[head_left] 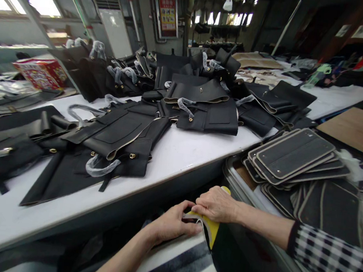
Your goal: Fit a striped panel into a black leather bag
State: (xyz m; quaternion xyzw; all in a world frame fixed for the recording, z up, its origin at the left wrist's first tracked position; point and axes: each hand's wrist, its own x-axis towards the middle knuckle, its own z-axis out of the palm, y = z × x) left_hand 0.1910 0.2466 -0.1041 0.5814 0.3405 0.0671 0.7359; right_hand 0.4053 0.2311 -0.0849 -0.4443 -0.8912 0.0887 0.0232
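In front of me my left hand [175, 223] is closed, thumb and fingers pinching the upper edge of a pale panel [194, 263] with a wide dark band across it. Just to its right, my right hand [216, 203] has its fingers wrapped round a curved yellow piece [213, 231], thin and sheet-like. The yellow piece lies along the panel's bent edge, and its far end pokes out beyond my right knuckles. My two hands touch or nearly touch. What lies under the right fingers is hidden.
Black bag pieces [117, 131] with plastic-wrapped handles cover much of the white table [179, 153]. At the right, dark flat panels with pale edges [293, 154] are stacked beside a brown board [360, 131]. A metal rim [243, 190] runs alongside my right arm.
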